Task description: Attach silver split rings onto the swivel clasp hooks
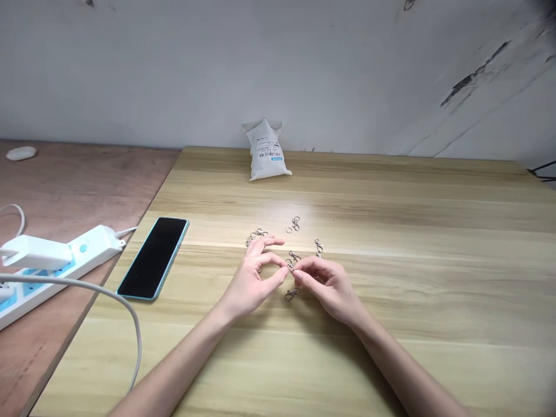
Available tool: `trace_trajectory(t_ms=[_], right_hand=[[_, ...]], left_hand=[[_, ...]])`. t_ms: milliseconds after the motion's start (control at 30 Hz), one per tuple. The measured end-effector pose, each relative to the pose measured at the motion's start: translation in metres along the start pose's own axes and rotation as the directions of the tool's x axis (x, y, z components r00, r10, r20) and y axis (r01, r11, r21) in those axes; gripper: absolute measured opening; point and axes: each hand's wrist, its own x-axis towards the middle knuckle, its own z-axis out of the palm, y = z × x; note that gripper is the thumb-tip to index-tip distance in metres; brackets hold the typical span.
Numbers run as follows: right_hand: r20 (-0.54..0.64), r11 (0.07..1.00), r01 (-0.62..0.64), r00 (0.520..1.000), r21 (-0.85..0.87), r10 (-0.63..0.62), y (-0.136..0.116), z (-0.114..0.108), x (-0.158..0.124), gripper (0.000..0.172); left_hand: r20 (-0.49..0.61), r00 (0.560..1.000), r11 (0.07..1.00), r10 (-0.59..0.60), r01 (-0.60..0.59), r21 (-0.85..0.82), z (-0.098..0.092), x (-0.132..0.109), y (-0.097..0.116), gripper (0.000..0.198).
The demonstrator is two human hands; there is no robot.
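Observation:
My left hand (257, 277) pinches a small silver metal ring (289, 263) between thumb and index finger, its other fingers raised. On the ring's other side, the thumb and index finger of my right hand (326, 285) are closed at its edge; whether a clasp hangs from it is too small to tell. Just beyond the fingertips lies a swivel clasp (295, 255). Another clasp (292, 295) rests below them on the wooden table (417, 243). A third clasp (318, 246) sits above my right hand. Partly behind my left fingers is a cluster of rings and clasps (256, 235).
Farther back lie a clasp (296, 223) and a loose ring (289, 230). A white labelled pouch (268, 152) stands near the wall. At left are a phone (153, 259), a power strip (87, 249) on a lower brown surface, and a cable (138, 330) crossing the table edge.

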Motion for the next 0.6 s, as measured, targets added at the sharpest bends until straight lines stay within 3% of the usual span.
trace_trajectory(t_ms=[167, 267, 367, 467, 600], right_hand=[[0.014, 0.982, -0.108, 0.994, 0.155, 0.107, 0.0, 0.0, 0.002, 0.025], [0.017, 0.97, -0.134, 0.991, 0.201, 0.133, 0.001, 0.002, 0.003, 0.024], [0.048, 0.949, -0.174, 0.985, 0.263, 0.168, 0.0, 0.005, 0.002, 0.026], [0.074, 0.924, -0.218, 0.976, 0.315, 0.205, -0.002, 0.008, 0.0, 0.028], [0.071, 0.889, -0.265, 0.964, 0.374, 0.257, -0.005, 0.01, -0.001, 0.029]], left_hand=[[-0.119, 0.979, 0.977, 0.166, -0.147, 0.154, 0.001, -0.002, -0.005, 0.009], [-0.171, 0.901, 0.877, 0.398, -0.319, 0.358, -0.001, -0.002, -0.007, 0.014], [-0.117, 0.804, 0.72, 0.583, -0.444, 0.534, -0.001, -0.002, -0.007, 0.017], [-0.092, 0.739, 0.616, 0.667, -0.478, 0.626, 0.0, -0.002, -0.008, 0.02], [-0.095, 0.698, 0.568, 0.71, -0.488, 0.663, 0.002, -0.003, -0.01, 0.02]])
